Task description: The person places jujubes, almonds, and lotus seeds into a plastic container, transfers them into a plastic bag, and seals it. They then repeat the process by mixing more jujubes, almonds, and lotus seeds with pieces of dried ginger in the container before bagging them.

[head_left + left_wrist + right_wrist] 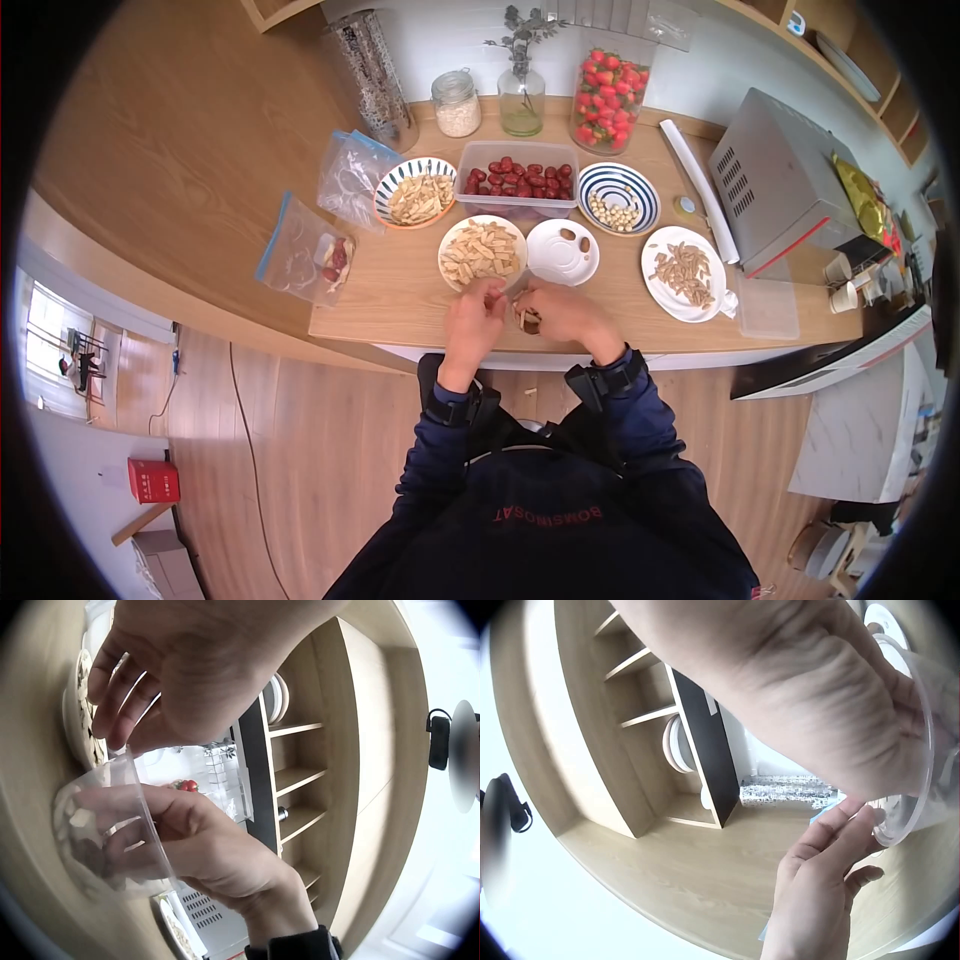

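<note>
A clear plastic tub stands at the counter's front edge, holding pale pieces and a dark brown one. My right hand reaches down into it, fingers spread among the pieces, seen blurred through the wall in the left wrist view. Fingertips of my left hand are right at the tub's rim, its thumb apart from them. Just beyond the hands are a bowl of pale cut sticks and a white divided plate with a few brown pieces. A white plate of light brown pieces lies to the right.
Behind stand a box of red dates, a striped bowl of pale slices and a blue-ringed bowl of round seeds. Zip bags lie left. A strawberry container, vase, jar and microwave line the back and right.
</note>
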`<state>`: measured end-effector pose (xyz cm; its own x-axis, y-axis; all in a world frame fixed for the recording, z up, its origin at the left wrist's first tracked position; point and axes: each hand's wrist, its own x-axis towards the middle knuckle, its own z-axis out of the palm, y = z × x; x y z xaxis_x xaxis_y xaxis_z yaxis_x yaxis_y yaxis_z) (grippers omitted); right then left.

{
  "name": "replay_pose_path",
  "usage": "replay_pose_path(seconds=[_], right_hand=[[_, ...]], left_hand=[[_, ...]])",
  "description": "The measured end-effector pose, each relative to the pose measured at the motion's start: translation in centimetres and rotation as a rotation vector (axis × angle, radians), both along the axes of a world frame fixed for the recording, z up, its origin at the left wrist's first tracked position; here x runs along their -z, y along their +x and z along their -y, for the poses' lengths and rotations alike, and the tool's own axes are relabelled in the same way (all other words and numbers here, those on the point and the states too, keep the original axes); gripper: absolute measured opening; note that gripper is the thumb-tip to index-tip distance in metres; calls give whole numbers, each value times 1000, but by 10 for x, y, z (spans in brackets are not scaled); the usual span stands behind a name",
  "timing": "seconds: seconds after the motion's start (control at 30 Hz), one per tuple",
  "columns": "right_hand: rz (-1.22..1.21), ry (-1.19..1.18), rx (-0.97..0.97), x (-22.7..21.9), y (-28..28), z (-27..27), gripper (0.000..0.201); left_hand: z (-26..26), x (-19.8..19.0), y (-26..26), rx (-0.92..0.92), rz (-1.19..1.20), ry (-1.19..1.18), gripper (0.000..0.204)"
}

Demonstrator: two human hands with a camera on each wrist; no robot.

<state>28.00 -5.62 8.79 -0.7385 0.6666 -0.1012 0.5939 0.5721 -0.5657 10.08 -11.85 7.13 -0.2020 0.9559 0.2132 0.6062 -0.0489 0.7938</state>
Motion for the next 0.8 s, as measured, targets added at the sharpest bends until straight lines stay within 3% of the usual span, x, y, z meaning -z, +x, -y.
replay_pose_path(seconds=[0.1, 0.3, 0.4, 0.5, 0.6, 0.8], right_hand=[[-57, 159, 48, 15, -2, 3, 18], [-76, 247, 92, 9, 0, 3, 21], [-318, 116, 224, -3, 5, 7, 21], [-598, -29, 317, -8, 7, 13, 22], [-744, -102, 357, -8, 9, 18, 27], [-852, -5, 350, -22, 11, 29, 29]], left_hand=[[0, -3, 2, -11, -1, -17, 24], [2, -3, 1, 1, 0, 4, 22], [0, 4, 2, -23, 34, 142, 20], [5, -26, 12, -10, 124, 140, 21], [9, -39, 24, 116, 234, 102, 23], [3, -24, 29, 152, 544, 46, 22]])
